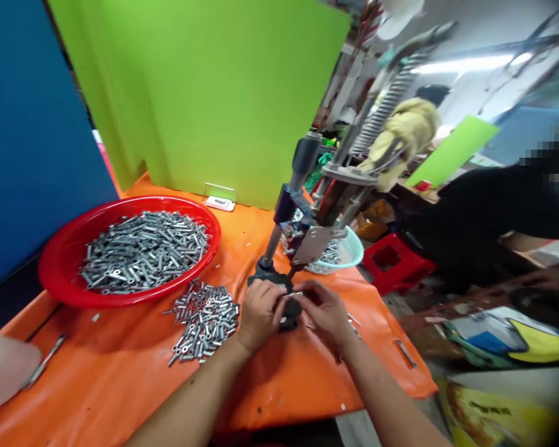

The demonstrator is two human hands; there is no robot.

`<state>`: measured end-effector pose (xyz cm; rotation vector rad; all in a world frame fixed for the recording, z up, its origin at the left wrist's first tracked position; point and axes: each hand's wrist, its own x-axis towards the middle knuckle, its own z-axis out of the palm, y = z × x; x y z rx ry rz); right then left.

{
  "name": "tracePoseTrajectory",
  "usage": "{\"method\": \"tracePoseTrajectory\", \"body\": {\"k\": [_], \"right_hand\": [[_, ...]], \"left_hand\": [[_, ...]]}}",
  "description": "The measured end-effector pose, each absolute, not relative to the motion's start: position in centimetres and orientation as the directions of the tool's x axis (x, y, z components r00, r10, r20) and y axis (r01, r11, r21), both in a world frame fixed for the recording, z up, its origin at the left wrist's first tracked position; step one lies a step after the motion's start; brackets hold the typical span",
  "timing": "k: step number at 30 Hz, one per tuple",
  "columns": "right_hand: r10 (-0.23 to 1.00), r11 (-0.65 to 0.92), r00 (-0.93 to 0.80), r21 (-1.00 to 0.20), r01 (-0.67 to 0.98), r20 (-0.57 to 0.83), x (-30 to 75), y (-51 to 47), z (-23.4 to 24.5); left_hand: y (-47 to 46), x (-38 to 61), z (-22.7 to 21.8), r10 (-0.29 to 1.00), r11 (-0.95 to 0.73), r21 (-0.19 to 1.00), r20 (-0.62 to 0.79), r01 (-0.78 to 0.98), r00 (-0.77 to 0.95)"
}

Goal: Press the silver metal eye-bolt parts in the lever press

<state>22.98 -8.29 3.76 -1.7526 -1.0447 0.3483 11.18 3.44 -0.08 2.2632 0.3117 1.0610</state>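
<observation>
At the foot of a hand-operated press (271, 248), my left hand (259, 313) and my right hand (327, 315) are close together. Both have their fingers pinched around a small silvery metal piece (294, 293), held just above the press's dark base (289, 320). Fingers hide much of the piece, so its exact shape does not show. Left of my left hand lies a loose pile of small metal rods with ring-like ends (207, 323). A few similar pieces lie near my right hand, partly covered by it.
A red basin (60, 273) full of metal pieces stands at left; a pale-green basket (354, 248) holds more behind the press. An open-ended wrench (405, 352) lies at right on the orange cover (261, 397). A person in black (489, 211) is beyond a red stool (395, 264).
</observation>
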Motion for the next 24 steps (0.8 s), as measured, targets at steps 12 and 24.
{"method": "tracePoseTrajectory", "body": {"k": [12, 24], "right_hand": [[0.740, -0.102, 0.653, -0.931, 0.350, 0.164, 24.6, -5.9, 3.0], [0.829, -0.084, 0.454, -0.730, 0.679, 0.327, 25.1, -5.8, 4.1]], "left_hand": [[3.7, 12.4, -1.1, 0.609, -0.589, 0.808, 0.438, 0.007, 0.661], [3.7, 12.7, -1.4, 0.604, -0.598, 0.802, 0.442, 0.010, 0.664]]}}
